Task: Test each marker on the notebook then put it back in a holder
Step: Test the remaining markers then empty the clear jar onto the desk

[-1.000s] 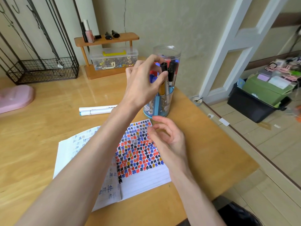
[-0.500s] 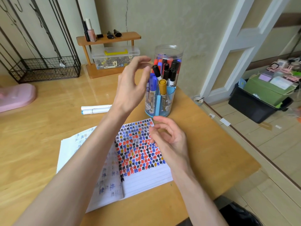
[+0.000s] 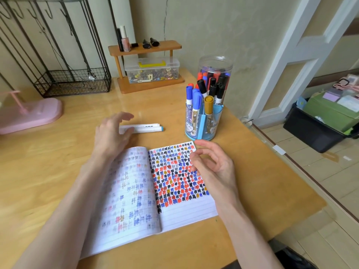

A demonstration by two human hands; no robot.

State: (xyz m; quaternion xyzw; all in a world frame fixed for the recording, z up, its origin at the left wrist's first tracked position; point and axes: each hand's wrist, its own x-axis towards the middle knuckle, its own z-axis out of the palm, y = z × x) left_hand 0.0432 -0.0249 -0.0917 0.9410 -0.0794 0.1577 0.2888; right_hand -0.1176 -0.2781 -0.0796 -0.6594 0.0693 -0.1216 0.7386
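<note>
An open notebook (image 3: 186, 208) lies on the wooden table, its right page filled with red, blue, black and gold marks. Behind it stands a blue compartment holder (image 3: 204, 123) with several markers, and a clear jar (image 3: 215, 74) of more markers. Two white markers (image 3: 144, 128) lie side by side on the table left of the holder. My left hand (image 3: 112, 133) hovers over their left ends, fingers spread, holding nothing. My right hand (image 3: 213, 169) rests over the notebook's right page with fingers loosely curled and empty.
A wooden shelf (image 3: 147, 49) with a clear box of clips stands at the back. A wire basket (image 3: 73, 82) and a pink object (image 3: 29, 115) sit at the left. The table edge drops off at the right toward a floor bin (image 3: 314, 131).
My left hand has dropped from the marker holder down and left to the two white markers on the table. The right hand has stayed over the notebook.
</note>
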